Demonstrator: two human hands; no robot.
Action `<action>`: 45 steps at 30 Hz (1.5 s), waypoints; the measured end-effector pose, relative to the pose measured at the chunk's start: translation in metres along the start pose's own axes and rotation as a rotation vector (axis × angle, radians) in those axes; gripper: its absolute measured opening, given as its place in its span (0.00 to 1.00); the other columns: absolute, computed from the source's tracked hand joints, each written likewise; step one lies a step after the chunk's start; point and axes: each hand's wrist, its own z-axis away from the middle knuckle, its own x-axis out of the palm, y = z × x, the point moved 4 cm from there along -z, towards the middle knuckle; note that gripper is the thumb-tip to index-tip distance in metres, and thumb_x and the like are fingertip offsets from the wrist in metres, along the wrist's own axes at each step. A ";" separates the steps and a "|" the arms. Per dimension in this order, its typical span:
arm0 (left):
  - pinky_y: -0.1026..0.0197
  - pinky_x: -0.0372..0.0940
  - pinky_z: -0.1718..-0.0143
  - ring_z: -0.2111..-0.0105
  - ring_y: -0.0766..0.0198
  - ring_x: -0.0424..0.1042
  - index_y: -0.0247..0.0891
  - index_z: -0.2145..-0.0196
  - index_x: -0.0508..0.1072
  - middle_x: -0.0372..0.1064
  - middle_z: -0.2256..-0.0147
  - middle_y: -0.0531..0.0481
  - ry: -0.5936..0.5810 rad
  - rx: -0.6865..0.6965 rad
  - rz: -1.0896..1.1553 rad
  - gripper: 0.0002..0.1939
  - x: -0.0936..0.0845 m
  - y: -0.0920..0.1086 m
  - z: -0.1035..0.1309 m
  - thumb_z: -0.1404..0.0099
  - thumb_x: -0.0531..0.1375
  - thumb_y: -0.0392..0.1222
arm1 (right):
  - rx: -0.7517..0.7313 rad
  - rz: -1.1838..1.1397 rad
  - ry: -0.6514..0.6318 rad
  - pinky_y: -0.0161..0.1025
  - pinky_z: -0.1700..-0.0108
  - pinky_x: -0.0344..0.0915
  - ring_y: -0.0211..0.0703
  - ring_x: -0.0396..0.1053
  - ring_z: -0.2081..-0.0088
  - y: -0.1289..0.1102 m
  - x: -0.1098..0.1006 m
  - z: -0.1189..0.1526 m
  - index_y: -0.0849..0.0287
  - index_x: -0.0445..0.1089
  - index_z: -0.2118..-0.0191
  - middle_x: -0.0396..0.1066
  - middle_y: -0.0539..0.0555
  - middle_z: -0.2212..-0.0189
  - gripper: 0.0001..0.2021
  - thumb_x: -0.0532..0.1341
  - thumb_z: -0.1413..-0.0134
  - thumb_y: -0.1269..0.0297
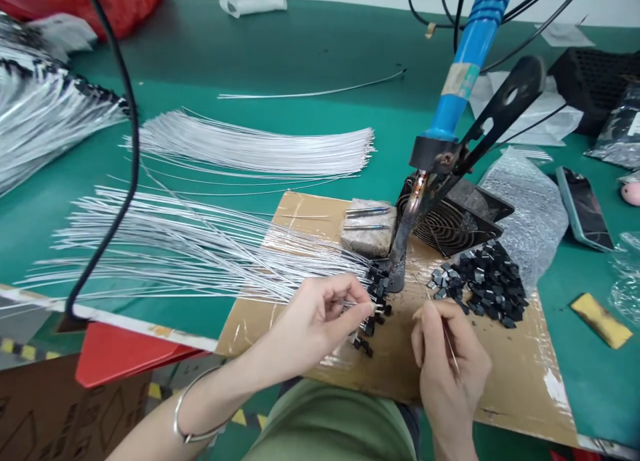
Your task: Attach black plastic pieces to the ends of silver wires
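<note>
My left hand (pixel 325 321) is pinched on a white wire, whose bare-looking end shows just past the thumb tip. Close by lies a cluster of small black connectors (pixel 379 284) on the ends of several white wires (pixel 210 247). My right hand (pixel 447 354) is closed, with a thin strand of solder wire (pixel 451 349) running through its fingers. A gap separates the two hands over the cardboard sheet (pixel 400 374). Above them a blue-handled soldering iron (pixel 457 94) is fixed in a black metal bracket (pixel 505 107), tip pointing down.
Loose black housings (pixel 495 281) are heaped right of the iron, near a small fan (pixel 445 221). A whitish block (pixel 369 231) bears metal pins. Behind lies a wire bundle (pixel 260 144). A black cable (pixel 131 134) hangs at left. A phone (pixel 584 207) and yellow sponge (pixel 601 321) lie right.
</note>
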 end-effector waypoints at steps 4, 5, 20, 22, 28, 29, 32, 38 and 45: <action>0.62 0.47 0.76 0.77 0.67 0.53 0.38 0.71 0.73 0.61 0.78 0.55 0.014 -0.012 0.002 0.14 0.000 0.001 -0.002 0.35 0.63 0.51 | 0.227 -0.193 -0.018 0.29 0.82 0.60 0.30 0.63 0.84 0.001 0.008 0.003 0.58 0.79 0.64 0.68 0.46 0.77 0.13 0.65 0.33 0.55; 0.62 0.47 0.76 0.77 0.66 0.54 0.38 0.71 0.73 0.62 0.77 0.55 0.017 -0.014 0.004 0.14 0.000 0.001 -0.002 0.35 0.63 0.52 | 0.244 -0.236 -0.048 0.29 0.82 0.63 0.30 0.65 0.84 -0.001 0.011 0.003 0.58 0.81 0.62 0.71 0.48 0.75 0.12 0.66 0.34 0.55; 0.63 0.57 0.76 0.76 0.64 0.66 0.37 0.71 0.77 0.74 0.75 0.48 0.108 0.087 -0.008 0.13 0.001 -0.002 -0.001 0.35 0.64 0.49 | 0.389 -0.594 -0.263 0.22 0.82 0.67 0.29 0.70 0.84 0.011 0.028 0.006 0.51 0.85 0.59 0.78 0.49 0.74 0.06 0.71 0.37 0.59; 0.63 0.57 0.76 0.76 0.64 0.66 0.36 0.71 0.77 0.74 0.75 0.48 0.132 0.114 -0.024 0.13 0.001 0.000 0.000 0.34 0.63 0.48 | 0.424 -0.601 -0.261 0.22 0.83 0.67 0.29 0.69 0.84 0.013 0.028 0.006 0.52 0.85 0.60 0.78 0.49 0.76 0.06 0.72 0.39 0.58; 0.64 0.56 0.77 0.76 0.64 0.68 0.36 0.71 0.78 0.75 0.75 0.47 0.135 0.144 -0.039 0.12 0.004 0.000 0.002 0.33 0.62 0.45 | 0.459 -0.590 -0.262 0.22 0.84 0.66 0.28 0.69 0.85 0.013 0.027 0.007 0.54 0.85 0.63 0.77 0.49 0.76 0.08 0.73 0.41 0.55; 0.64 0.56 0.77 0.76 0.65 0.68 0.36 0.72 0.77 0.75 0.75 0.48 0.134 0.147 -0.034 0.12 0.004 0.000 0.002 0.33 0.62 0.45 | 0.460 -0.590 -0.265 0.22 0.84 0.66 0.28 0.69 0.85 0.013 0.027 0.007 0.54 0.85 0.63 0.77 0.49 0.75 0.08 0.73 0.41 0.55; 0.64 0.55 0.77 0.77 0.66 0.67 0.36 0.72 0.77 0.75 0.75 0.48 0.137 0.163 -0.026 0.12 0.004 -0.001 0.002 0.32 0.63 0.44 | 0.471 -0.610 -0.268 0.22 0.84 0.66 0.28 0.69 0.84 0.013 0.027 0.008 0.54 0.85 0.63 0.77 0.49 0.75 0.08 0.73 0.41 0.55; 0.64 0.51 0.78 0.78 0.67 0.64 0.35 0.71 0.76 0.73 0.75 0.49 0.137 0.170 -0.038 0.13 0.004 -0.003 0.001 0.31 0.62 0.44 | 0.549 -0.687 -0.303 0.20 0.85 0.64 0.26 0.66 0.85 0.013 0.029 0.005 0.55 0.85 0.65 0.76 0.48 0.75 0.08 0.74 0.43 0.56; 0.62 0.50 0.78 0.78 0.66 0.61 0.35 0.71 0.77 0.72 0.76 0.49 0.064 0.150 -0.011 0.13 0.005 -0.002 0.002 0.32 0.62 0.44 | 0.629 -0.739 -0.341 0.21 0.88 0.60 0.26 0.61 0.88 0.006 0.031 -0.003 0.57 0.84 0.72 0.72 0.47 0.82 0.11 0.78 0.52 0.55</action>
